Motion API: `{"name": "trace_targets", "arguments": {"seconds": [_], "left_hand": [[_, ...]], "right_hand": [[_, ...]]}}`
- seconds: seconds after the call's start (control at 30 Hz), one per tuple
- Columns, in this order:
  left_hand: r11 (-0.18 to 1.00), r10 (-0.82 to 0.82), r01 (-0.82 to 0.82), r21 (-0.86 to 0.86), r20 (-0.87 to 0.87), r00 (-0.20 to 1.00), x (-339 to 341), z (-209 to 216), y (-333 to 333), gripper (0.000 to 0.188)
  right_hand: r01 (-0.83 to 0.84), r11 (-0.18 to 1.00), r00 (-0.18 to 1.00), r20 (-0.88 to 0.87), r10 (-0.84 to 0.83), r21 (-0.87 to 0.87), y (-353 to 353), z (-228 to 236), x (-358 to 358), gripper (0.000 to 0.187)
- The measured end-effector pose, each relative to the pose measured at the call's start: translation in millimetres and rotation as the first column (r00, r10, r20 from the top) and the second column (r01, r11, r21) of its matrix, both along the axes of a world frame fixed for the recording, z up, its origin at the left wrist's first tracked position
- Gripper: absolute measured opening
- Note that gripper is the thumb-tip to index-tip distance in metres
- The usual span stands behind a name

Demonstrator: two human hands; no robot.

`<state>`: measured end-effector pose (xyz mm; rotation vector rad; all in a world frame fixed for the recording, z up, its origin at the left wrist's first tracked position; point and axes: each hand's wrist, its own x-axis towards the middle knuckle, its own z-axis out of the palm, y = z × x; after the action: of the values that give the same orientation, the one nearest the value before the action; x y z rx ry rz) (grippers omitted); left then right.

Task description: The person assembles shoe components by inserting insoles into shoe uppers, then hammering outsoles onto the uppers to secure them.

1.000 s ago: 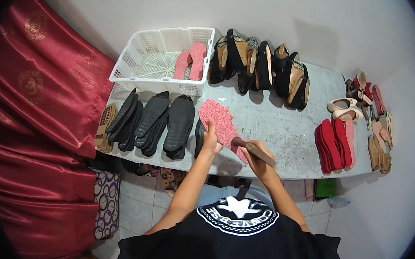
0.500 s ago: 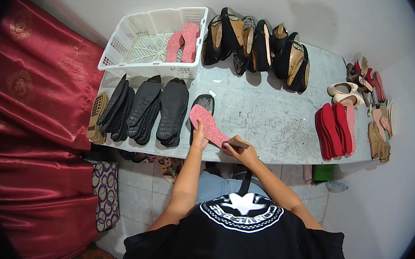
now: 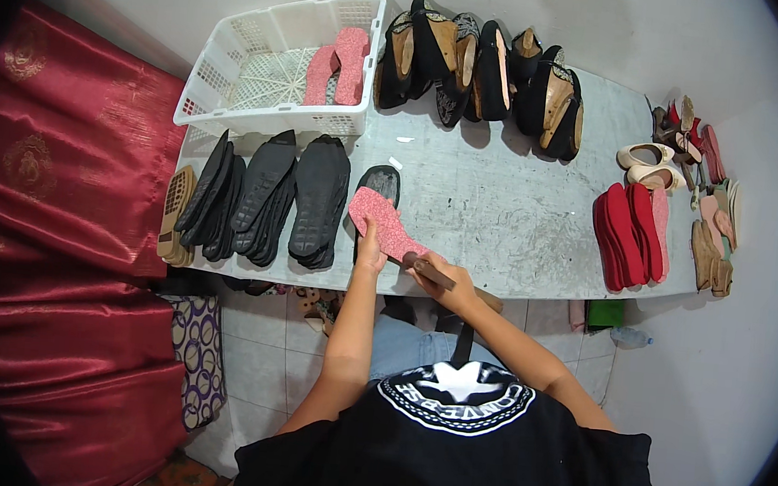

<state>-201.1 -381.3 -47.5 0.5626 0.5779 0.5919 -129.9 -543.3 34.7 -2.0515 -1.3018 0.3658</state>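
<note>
A pink speckled shoe sole point(image 3: 382, 217) is in my left hand point(image 3: 371, 247), which grips its left edge with the thumb on top. It slants over the table, its narrower end toward my right hand point(image 3: 451, 290). That hand is closed around a short brown bar-like tool point(image 3: 434, 273), whose tip rests at or just over the sole's narrow end. Whether it touches, and what kind of tool it is, I cannot make out. Under the pink sole lies a black sole point(image 3: 380, 182), mostly hidden by it and my left hand.
Stacked black soles point(image 3: 321, 200) and tan soles point(image 3: 177, 215) line the table's left. Behind them stands a white plastic basket point(image 3: 279, 122) holding pink soles point(image 3: 350, 64). Black wedge shoes point(image 3: 492, 71) are at the back. Red soles point(image 3: 625, 236) and cream shoes point(image 3: 645, 155) sit at right.
The brown tool has tilted and moved slightly left along the sole, with my right hand following. My left hand keeps its hold; the whole view has shifted slightly.
</note>
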Motion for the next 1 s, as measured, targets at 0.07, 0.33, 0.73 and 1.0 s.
{"name": "trace_targets", "arguments": {"seconds": [0.07, 0.33, 0.73, 1.0], "left_hand": [[1.0, -0.001, 0.002, 0.02, -0.011, 1.0, 1, 1, -2, 0.058], [0.994, -0.027, 0.029, 0.103, -0.02, 0.999, -4, -8, 3, 0.061], [0.999, -0.03, 0.031, 0.02, -0.027, 0.999, -5, -10, 2, 0.058], [0.999, -0.038, 0.037, -0.023, -0.024, 0.999, -2, -8, 4, 0.056]], "right_hand": [[-0.096, 0.995, 0.995, 0.003, 0.096, -0.021, 9, -6, 2, 0.028], [-0.082, 0.997, 0.996, -0.033, 0.083, 0.013, 19, 0, 1, 0.03], [-0.023, 0.991, 0.999, -0.032, 0.028, 0.131, 22, 9, 24, 0.024], [-0.013, 0.981, 0.997, -0.072, -0.001, -0.192, -6, 5, 25, 0.027]]}}
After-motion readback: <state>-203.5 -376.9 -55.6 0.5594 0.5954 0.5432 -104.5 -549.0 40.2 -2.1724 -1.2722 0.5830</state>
